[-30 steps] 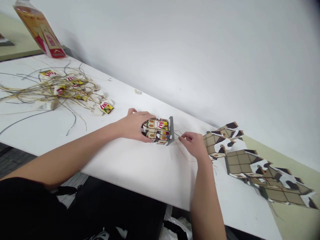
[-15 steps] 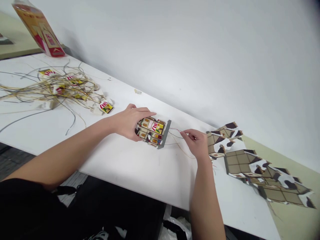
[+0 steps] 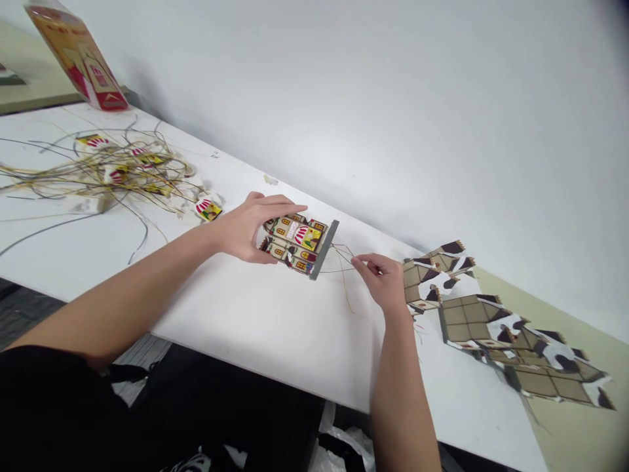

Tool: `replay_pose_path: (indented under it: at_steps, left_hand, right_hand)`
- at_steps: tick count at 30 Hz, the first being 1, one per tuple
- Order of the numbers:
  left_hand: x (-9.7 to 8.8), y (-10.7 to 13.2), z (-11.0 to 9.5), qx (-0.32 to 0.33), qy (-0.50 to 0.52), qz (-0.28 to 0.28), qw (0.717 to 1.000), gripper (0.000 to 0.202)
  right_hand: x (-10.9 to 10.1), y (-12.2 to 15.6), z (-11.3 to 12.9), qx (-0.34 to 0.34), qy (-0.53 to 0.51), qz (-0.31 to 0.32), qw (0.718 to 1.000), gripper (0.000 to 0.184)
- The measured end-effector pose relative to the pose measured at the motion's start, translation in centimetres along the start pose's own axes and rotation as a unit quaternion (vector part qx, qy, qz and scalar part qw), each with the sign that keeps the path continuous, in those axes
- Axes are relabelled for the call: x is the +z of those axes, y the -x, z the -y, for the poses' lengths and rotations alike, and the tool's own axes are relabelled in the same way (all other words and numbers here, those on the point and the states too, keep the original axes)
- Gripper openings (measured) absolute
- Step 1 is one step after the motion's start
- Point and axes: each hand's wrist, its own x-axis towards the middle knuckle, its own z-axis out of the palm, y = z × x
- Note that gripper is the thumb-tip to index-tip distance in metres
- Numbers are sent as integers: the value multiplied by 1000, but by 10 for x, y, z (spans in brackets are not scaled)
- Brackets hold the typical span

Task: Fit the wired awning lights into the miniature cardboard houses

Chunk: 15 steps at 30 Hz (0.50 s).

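Observation:
My left hand [image 3: 246, 227] grips a small colourful cardboard house model [image 3: 296, 244] with a grey base plate, lifted slightly off the white table [image 3: 275, 328] and lying on its side. Thin wires [image 3: 344, 262] run from the base plate to my right hand [image 3: 382, 278], whose fingers pinch their ends just right of the model. Both forearms reach in from below.
A tangle of thin wires with several small house pieces [image 3: 113, 174] lies at the far left. A red and orange package [image 3: 78, 56] leans at the back left. Brown and white cardboard roof pieces [image 3: 491, 324] spread along the right. A white wall runs behind the table.
My left hand has raised and tilted the house model up and leftwards off the table. The wires between it and my right hand are drawn out longer.

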Motion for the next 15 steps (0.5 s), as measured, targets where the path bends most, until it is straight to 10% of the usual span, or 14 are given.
replay_pose_path:
  at_steps: [15]
  left_hand:
    - [-1,-1,10,20,35,-39,998,92]
  right_hand:
    - [2,-1,4,12,21,132,991,22]
